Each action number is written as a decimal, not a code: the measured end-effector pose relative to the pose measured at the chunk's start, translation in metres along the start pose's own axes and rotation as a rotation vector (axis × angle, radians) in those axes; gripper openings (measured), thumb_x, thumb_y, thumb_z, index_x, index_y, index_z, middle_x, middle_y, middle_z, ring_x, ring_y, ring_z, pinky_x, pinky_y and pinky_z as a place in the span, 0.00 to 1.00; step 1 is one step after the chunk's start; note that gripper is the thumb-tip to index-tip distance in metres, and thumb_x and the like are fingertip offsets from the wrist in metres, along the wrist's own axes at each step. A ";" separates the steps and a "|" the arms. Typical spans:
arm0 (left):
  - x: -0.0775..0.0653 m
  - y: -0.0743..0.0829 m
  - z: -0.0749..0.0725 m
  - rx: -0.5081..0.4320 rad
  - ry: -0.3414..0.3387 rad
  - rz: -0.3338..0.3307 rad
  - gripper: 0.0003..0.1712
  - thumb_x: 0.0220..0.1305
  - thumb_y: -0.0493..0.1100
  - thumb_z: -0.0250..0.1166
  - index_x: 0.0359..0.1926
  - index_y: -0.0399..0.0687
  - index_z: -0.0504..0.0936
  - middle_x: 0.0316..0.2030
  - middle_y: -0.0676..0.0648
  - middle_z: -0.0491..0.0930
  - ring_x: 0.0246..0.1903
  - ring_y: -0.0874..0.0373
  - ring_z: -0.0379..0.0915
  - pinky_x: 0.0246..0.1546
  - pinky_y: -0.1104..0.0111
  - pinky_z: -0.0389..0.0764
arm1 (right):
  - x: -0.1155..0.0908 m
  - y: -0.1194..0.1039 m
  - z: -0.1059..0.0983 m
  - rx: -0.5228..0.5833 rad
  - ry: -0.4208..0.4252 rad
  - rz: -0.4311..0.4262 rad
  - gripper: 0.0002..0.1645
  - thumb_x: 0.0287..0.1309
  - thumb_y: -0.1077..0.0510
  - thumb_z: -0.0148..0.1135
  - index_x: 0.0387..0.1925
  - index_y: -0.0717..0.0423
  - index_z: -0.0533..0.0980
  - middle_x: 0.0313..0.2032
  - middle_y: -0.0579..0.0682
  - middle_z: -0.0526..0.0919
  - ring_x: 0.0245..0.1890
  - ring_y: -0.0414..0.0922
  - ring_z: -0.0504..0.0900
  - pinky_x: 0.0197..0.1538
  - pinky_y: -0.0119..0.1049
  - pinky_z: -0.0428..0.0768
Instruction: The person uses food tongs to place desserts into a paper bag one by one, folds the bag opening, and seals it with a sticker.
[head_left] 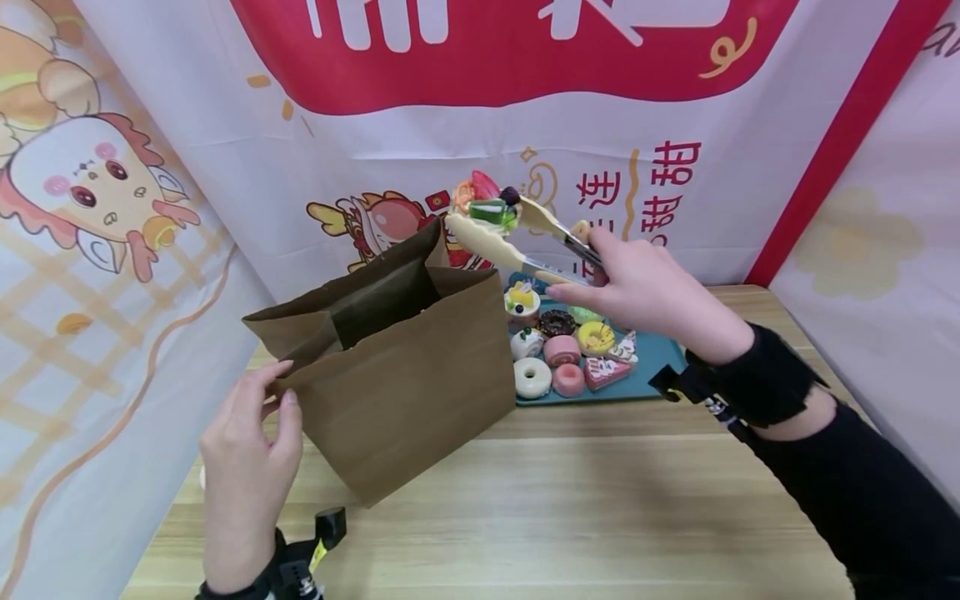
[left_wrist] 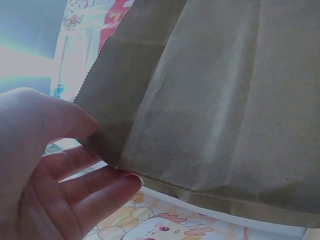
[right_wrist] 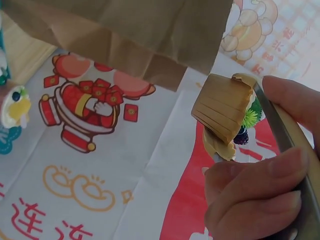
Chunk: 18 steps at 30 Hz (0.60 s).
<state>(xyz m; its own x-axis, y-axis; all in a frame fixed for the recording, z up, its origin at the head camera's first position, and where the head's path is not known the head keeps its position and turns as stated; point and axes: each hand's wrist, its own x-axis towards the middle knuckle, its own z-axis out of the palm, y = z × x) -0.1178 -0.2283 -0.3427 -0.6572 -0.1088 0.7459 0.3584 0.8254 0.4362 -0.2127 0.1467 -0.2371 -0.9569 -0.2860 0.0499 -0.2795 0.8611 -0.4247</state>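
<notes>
A brown paper bag (head_left: 405, 392) stands with its mouth gaping upward, leaning a little on the wooden table. At its near left corner my left hand (head_left: 251, 442) pinches the rim; in the left wrist view the thumb lies on one side of the paper bag (left_wrist: 215, 100) and fingers on the other. My right hand (head_left: 645, 279) grips tongs (head_left: 555, 273) with cream-coloured tips. Between those tips sits a small fruit tart (head_left: 487, 208) topped with red, green and dark fruit, raised above the bag's far right corner. The right wrist view shows the pleated side of the tart (right_wrist: 222, 107).
Right of the bag, partly behind it, a teal tray (head_left: 652, 375) holds several toy-like pastries, among them a white doughnut (head_left: 532, 378) and a pink cake slice (head_left: 606, 372). Printed cloth walls (head_left: 465, 133) enclose the wooden table (head_left: 570, 500) at the back and sides.
</notes>
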 end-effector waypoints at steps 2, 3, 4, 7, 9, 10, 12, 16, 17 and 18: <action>0.000 0.001 -0.001 0.004 -0.022 -0.011 0.15 0.63 0.30 0.57 0.51 0.32 0.79 0.45 0.33 0.81 0.38 0.45 0.78 0.48 0.95 0.66 | 0.000 -0.005 0.002 0.001 -0.002 -0.016 0.41 0.55 0.31 0.63 0.57 0.55 0.65 0.26 0.54 0.74 0.21 0.46 0.74 0.25 0.37 0.70; 0.000 0.001 -0.001 0.003 -0.025 -0.013 0.15 0.63 0.30 0.57 0.51 0.32 0.79 0.45 0.33 0.81 0.38 0.45 0.78 0.48 0.95 0.66 | 0.000 -0.008 0.003 0.009 -0.005 -0.020 0.40 0.55 0.32 0.63 0.57 0.55 0.65 0.26 0.54 0.74 0.21 0.46 0.74 0.25 0.37 0.69; 0.000 0.001 -0.001 0.002 -0.027 -0.015 0.15 0.63 0.30 0.57 0.51 0.32 0.79 0.45 0.33 0.81 0.39 0.45 0.78 0.48 0.95 0.66 | 0.000 -0.010 0.004 0.014 -0.006 -0.026 0.40 0.55 0.32 0.63 0.58 0.54 0.65 0.25 0.54 0.74 0.21 0.46 0.73 0.25 0.36 0.69; 0.000 0.002 -0.001 0.004 -0.034 -0.025 0.15 0.64 0.30 0.56 0.51 0.33 0.79 0.46 0.33 0.81 0.40 0.45 0.78 0.48 0.95 0.66 | 0.002 -0.015 0.008 0.011 -0.001 -0.054 0.38 0.55 0.33 0.64 0.56 0.52 0.66 0.25 0.53 0.74 0.21 0.47 0.73 0.26 0.36 0.68; 0.000 0.003 -0.001 0.007 -0.031 -0.024 0.15 0.64 0.30 0.57 0.51 0.33 0.79 0.46 0.33 0.81 0.40 0.45 0.79 0.48 0.95 0.66 | 0.003 -0.018 0.010 0.006 0.004 -0.079 0.37 0.54 0.33 0.65 0.54 0.52 0.67 0.26 0.53 0.75 0.23 0.47 0.74 0.26 0.36 0.68; 0.000 0.003 -0.001 0.006 -0.026 -0.022 0.16 0.63 0.29 0.57 0.51 0.33 0.79 0.45 0.33 0.81 0.40 0.45 0.79 0.48 0.96 0.65 | 0.004 -0.019 0.012 -0.003 0.007 -0.090 0.37 0.54 0.33 0.65 0.54 0.52 0.67 0.26 0.52 0.74 0.23 0.47 0.74 0.26 0.36 0.68; 0.000 0.004 -0.001 0.005 -0.013 -0.014 0.16 0.63 0.28 0.57 0.51 0.32 0.79 0.45 0.33 0.82 0.39 0.44 0.79 0.48 0.96 0.65 | 0.005 -0.023 0.014 -0.013 -0.001 -0.103 0.38 0.54 0.32 0.65 0.54 0.53 0.67 0.25 0.52 0.74 0.23 0.47 0.74 0.25 0.36 0.67; 0.000 0.004 -0.002 0.003 -0.009 -0.013 0.16 0.62 0.28 0.57 0.51 0.32 0.79 0.45 0.34 0.82 0.38 0.47 0.78 0.47 0.95 0.66 | 0.007 -0.030 0.017 -0.049 -0.019 -0.126 0.41 0.54 0.31 0.64 0.57 0.53 0.66 0.24 0.51 0.74 0.26 0.46 0.76 0.29 0.36 0.70; 0.000 0.004 -0.003 0.005 -0.013 -0.017 0.15 0.63 0.29 0.57 0.51 0.32 0.79 0.45 0.34 0.82 0.39 0.50 0.78 0.47 0.95 0.67 | 0.007 -0.032 0.017 -0.057 -0.025 -0.133 0.41 0.54 0.30 0.63 0.57 0.54 0.66 0.24 0.51 0.75 0.27 0.46 0.77 0.30 0.36 0.71; 0.000 0.004 -0.004 0.008 -0.019 -0.022 0.15 0.63 0.30 0.57 0.51 0.32 0.79 0.45 0.34 0.81 0.39 0.53 0.77 0.47 0.95 0.67 | 0.007 -0.034 0.017 -0.065 -0.028 -0.141 0.42 0.54 0.30 0.63 0.58 0.54 0.66 0.25 0.50 0.76 0.28 0.45 0.78 0.31 0.36 0.72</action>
<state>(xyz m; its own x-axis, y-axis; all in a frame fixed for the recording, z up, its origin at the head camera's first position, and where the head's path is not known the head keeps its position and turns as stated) -0.1143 -0.2270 -0.3389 -0.6775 -0.1165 0.7263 0.3384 0.8273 0.4483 -0.2088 0.1084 -0.2373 -0.9054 -0.4171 0.0795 -0.4166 0.8365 -0.3559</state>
